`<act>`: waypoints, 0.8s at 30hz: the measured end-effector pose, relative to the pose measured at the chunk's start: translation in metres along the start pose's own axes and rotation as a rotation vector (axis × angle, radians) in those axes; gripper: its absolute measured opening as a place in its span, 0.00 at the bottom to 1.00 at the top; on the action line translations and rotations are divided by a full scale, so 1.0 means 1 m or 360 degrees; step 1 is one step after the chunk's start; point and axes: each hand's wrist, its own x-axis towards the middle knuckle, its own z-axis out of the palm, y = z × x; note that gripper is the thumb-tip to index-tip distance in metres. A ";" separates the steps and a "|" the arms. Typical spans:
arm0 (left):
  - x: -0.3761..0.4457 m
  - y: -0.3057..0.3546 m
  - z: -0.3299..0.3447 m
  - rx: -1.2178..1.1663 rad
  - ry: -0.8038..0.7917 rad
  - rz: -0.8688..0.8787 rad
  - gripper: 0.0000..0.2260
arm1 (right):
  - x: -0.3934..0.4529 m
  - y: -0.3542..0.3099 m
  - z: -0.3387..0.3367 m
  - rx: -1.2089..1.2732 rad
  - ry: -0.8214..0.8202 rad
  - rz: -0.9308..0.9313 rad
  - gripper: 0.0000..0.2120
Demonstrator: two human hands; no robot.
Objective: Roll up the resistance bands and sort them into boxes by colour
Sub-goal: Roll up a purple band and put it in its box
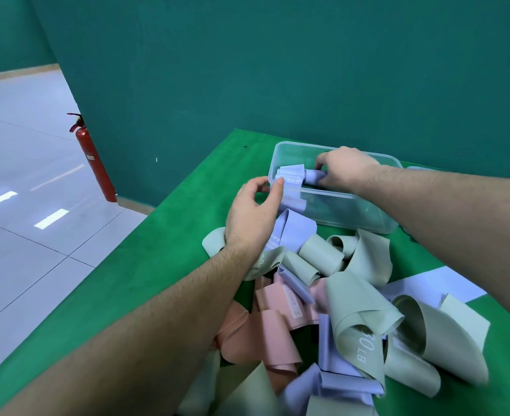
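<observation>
A clear plastic box [367, 219] stands on the green table [163, 253]. Inside it my right hand [345, 169] grips a rolled lilac band [313, 176], which lies beside another lilac roll [291, 172]. My left hand [255, 210] pinches the box's near left rim between thumb and fingers. A loose pile of sage green bands [364, 298], pink bands [274, 322] and lilac bands [295, 228] lies in front of the box, under my left forearm.
The rim of a second clear box [418, 168] shows behind my right forearm. A white sheet [439, 283] lies at the right under the pile. The table's left edge drops to a tiled floor with a red fire extinguisher [90, 157] against the green wall.
</observation>
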 end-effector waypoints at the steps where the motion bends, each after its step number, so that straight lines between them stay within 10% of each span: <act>1: 0.000 0.000 0.000 0.0004 -0.0001 0.0003 0.19 | 0.000 0.001 0.001 0.0055 -0.0010 0.0007 0.11; 24: -0.001 0.002 -0.002 0.0048 -0.0004 0.0013 0.18 | -0.004 0.002 0.004 0.0430 0.0024 0.0143 0.15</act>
